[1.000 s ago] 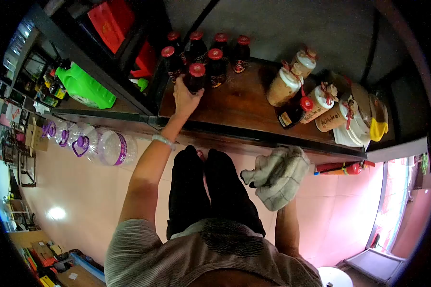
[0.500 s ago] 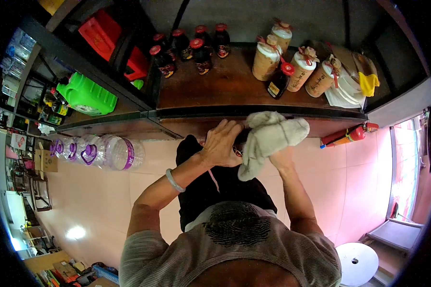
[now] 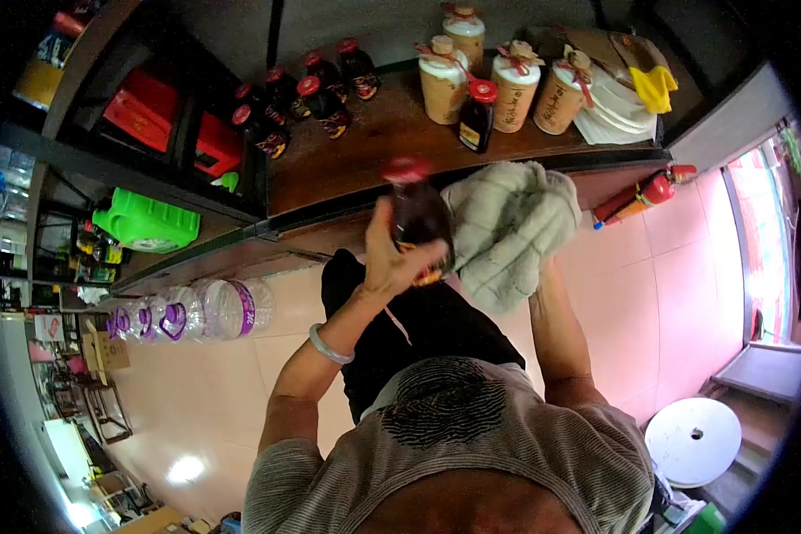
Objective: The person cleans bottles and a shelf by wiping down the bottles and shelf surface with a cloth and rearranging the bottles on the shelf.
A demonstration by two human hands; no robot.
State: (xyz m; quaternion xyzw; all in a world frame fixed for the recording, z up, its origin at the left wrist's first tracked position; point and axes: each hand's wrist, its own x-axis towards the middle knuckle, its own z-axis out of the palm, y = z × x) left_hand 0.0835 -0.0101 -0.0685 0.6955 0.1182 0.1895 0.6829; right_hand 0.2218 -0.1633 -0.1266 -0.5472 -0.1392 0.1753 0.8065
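Observation:
My left hand [image 3: 387, 261] is wrapped round a dark glass bottle [image 3: 420, 214] with a red cap, held upright in front of the shelf edge. A pale grey checked cloth [image 3: 516, 233] hangs bunched over my right hand [image 3: 548, 267], touching or nearly touching the bottle's right side. Most of my right hand's fingers are hidden beneath the cloth, which they grip. On the wooden shelf [image 3: 356, 165] ahead stand several similar red-capped bottles [image 3: 326, 111] to the left. A smaller dark bottle [image 3: 476, 120] with a red cap stands among several white-and-tan corked bottles [image 3: 514, 89].
A stack of white plates [image 3: 618, 116] and a yellow cloth [image 3: 653, 89] lie at the shelf's right end. Below is a red fire extinguisher [image 3: 643, 196]. Large clear plastic bottles [image 3: 227, 307] stand on the floor at left, near a green jug [image 3: 156, 221] on a shelf.
My left hand has raised the bottle into clearer view, its red cap now showing. The cloth has spread and shifted slightly to the right with my right hand. The whole view has turned somewhat.

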